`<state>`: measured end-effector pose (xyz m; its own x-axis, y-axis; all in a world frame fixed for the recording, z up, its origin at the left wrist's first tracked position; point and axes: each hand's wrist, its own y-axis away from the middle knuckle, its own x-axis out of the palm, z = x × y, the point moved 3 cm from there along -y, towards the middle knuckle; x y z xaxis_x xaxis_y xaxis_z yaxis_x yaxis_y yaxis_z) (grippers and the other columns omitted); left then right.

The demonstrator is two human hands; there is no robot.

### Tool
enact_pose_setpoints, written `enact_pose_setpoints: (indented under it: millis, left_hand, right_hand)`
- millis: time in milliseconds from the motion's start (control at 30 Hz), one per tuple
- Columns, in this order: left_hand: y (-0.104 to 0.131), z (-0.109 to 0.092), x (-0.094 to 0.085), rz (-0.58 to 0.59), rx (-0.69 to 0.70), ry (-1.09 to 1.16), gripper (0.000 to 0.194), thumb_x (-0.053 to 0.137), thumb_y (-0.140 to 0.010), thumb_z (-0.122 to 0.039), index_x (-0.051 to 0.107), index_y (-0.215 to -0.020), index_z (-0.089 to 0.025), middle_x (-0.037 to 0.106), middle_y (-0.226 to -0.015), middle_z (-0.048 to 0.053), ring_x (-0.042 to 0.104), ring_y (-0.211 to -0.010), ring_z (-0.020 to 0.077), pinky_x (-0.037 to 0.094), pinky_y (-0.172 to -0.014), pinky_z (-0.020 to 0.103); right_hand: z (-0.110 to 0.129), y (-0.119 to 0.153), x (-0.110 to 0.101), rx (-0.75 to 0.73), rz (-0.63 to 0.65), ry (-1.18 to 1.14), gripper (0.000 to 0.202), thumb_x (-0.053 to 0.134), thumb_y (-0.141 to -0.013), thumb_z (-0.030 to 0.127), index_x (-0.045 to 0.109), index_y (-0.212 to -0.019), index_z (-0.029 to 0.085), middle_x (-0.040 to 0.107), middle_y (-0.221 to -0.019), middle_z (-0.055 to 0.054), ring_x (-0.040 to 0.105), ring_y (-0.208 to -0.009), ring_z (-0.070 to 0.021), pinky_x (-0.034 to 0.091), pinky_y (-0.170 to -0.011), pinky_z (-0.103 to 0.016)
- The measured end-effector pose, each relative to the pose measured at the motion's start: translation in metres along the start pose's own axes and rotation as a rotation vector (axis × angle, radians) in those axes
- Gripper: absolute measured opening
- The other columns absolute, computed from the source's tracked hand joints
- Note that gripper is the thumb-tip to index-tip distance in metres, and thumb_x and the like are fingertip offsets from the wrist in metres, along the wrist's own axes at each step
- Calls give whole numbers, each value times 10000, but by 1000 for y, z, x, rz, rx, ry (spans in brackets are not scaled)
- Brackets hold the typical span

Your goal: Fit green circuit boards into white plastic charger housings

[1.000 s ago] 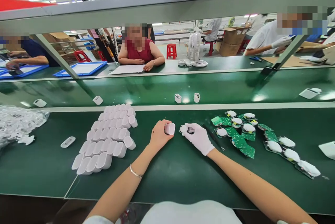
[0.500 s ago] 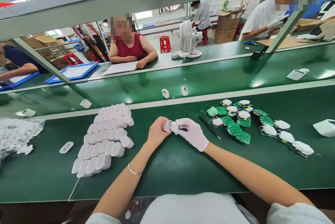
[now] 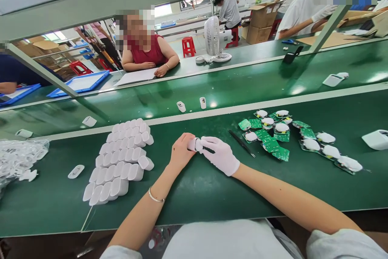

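My bare left hand (image 3: 182,152) is wrapped round a small white plastic housing (image 3: 191,144), above the middle of the green worktop. In its white glove, my right hand (image 3: 220,156) pinches a circuit board with a white rounded part (image 3: 199,145) at the housing's open end. The fingers hide most of the board. Left of my hands, rows of white housings (image 3: 121,170) stand packed together. To the right lie black tweezers (image 3: 241,143) and a group of green circuit boards (image 3: 270,144), several topped with white rounded parts.
A clear bag of small white parts (image 3: 21,158) lies at far left, near a loose white piece (image 3: 76,171). Beyond the pale strip, a green belt (image 3: 145,105) carries several white housings. A white fan (image 3: 212,36) and a seated co-worker (image 3: 151,51) are across it.
The white rounded part on the board has moved left, closer into the housing's opening. White housings on the belt have shifted left. My view has tilted slightly.
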<state>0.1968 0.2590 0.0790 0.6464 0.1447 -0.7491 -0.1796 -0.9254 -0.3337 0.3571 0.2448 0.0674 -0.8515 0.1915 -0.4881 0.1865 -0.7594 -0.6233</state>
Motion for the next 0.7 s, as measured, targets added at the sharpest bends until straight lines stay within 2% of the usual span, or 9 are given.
enact_pose_setpoints:
  millis: [133,200,267,333,400,500,600,700]
  left_hand:
    - [1,-2,1,9,-32,10,318,668,-611,-109,586,-899,-216,650,-983,12,613,-898,185,474,-779,286]
    - [2,-2,1,13,-50,19,328,696,-599,-139,588,-900,-216,663,-925,-4,621,-830,172,483,-740,276]
    - [4,-4,2,16,-58,30,338,705,-597,-153,592,-909,-217,670,-898,-15,618,-777,158,486,-718,269]
    - [6,-7,3,22,-52,40,367,710,-580,-145,598,-922,-217,674,-911,-15,608,-749,150,483,-711,268]
    - [9,-11,4,35,-37,51,404,724,-548,-131,604,-925,-217,677,-913,-14,595,-726,147,478,-699,268]
    - [13,-16,7,45,-16,67,446,745,-507,-122,615,-925,-209,677,-852,-15,569,-681,145,466,-659,266]
    - [16,-17,8,35,-5,81,468,750,-491,-109,620,-931,-201,679,-840,-10,551,-657,141,454,-623,260]
    - [16,-16,9,26,-7,134,491,746,-495,-94,627,-957,-210,691,-915,-5,563,-677,137,459,-628,254]
  right_hand:
    - [4,-1,-1,10,45,-60,253,549,-830,200,700,-1025,257,682,-1079,-44,632,-1019,-181,522,-901,-310]
    - [4,-1,-1,78,101,-173,260,579,-824,234,687,-1058,271,660,-1124,-47,609,-1062,-198,491,-954,-348]
    - [0,-1,0,234,142,-381,370,615,-811,316,619,-1179,284,607,-1221,-61,593,-1090,-214,474,-976,-386]
    - [-6,1,4,448,159,-637,561,629,-794,419,490,-1320,283,525,-1331,-90,572,-1121,-229,466,-975,-414]
    - [-11,2,9,638,201,-858,706,656,-750,493,420,-1373,257,500,-1355,-116,549,-1147,-242,440,-988,-426]
    - [-10,3,15,779,366,-1094,721,708,-702,491,477,-1323,209,608,-1188,-101,559,-1088,-232,413,-982,-409]
    - [-2,0,14,749,486,-1226,520,695,-731,448,591,-1163,177,640,-989,-61,576,-927,-190,442,-873,-356]
    - [4,-5,12,714,504,-1221,363,706,-706,467,646,-862,145,611,-820,-41,539,-781,-161,440,-751,-310]
